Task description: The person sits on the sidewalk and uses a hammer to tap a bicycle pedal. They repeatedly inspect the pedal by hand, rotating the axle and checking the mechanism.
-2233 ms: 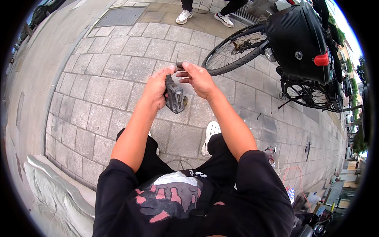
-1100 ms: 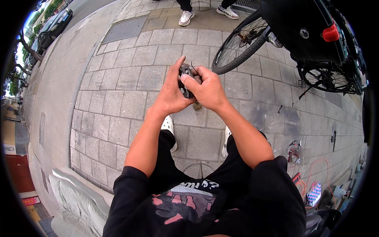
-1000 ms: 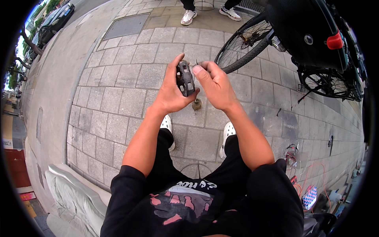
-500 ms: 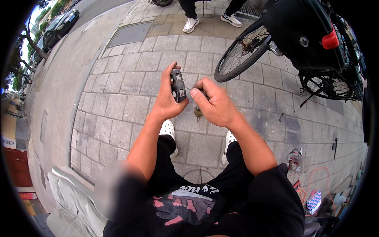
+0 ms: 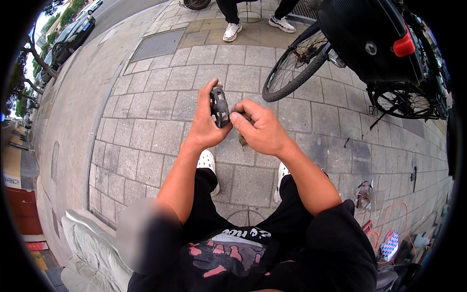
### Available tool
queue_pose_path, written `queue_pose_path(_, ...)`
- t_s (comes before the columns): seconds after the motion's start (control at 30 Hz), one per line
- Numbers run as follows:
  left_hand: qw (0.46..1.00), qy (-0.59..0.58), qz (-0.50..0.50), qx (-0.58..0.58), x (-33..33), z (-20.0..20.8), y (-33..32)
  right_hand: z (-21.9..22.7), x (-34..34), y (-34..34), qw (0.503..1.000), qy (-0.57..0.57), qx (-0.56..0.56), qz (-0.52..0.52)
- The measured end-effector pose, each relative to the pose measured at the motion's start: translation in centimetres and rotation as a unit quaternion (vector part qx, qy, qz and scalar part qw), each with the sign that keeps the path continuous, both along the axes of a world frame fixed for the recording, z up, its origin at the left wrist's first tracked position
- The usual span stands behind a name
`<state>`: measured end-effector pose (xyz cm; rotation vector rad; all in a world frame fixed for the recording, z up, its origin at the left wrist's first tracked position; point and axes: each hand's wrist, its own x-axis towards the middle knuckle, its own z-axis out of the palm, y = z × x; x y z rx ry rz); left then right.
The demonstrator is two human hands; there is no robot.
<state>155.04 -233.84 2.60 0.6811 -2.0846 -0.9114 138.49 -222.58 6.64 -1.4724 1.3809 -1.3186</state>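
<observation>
A black bicycle pedal [image 5: 220,104] with cut-out openings stands on edge in my left hand [image 5: 205,121], its fingers behind it and the thumb at its lower end. My right hand [image 5: 262,127] is closed close beside the pedal's right side, thumb and forefinger pinched together. Something dark shows in that pinch, mostly hidden by the fingers, and I cannot make out what it is. Just below the right fingers a small brownish-green thing [image 5: 242,141] shows in part; whether it is held or lies on the paving cannot be told.
A bicycle wheel [image 5: 297,65] and a black case [image 5: 372,44] with a red light stand at the upper right. Another person's shoes [image 5: 232,32] are ahead. Red cable [image 5: 389,207] and small parts lie at the lower right. A pale cushioned seat [image 5: 92,243] is at the lower left.
My right hand has shifted slightly left, so its fingertips are now closer to the pedal. The left hand keeps its hold on the pedal.
</observation>
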Motion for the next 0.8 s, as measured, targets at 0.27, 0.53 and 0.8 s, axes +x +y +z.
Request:
queue_pose_path(0.27, 0.999, -0.021, 0.004, -0.046, 0.8, -0.2, -0.1, -0.1, 0.3, 0.1, 1.000, -0.004, -0.014, 0.007)
queue_pose_path(0.53, 0.999, -0.031, -0.005, -0.043, 1.1, 1.2, 1.3, 0.6, 0.3, 1.0, 0.999, -0.010, -0.004, 0.030)
queue_pose_path(0.8, 0.992, -0.066, -0.023, -0.101, 2.6, 0.9, 1.2, 0.3, 0.4, 1.2, 0.985, 0.164, -0.056, 0.026)
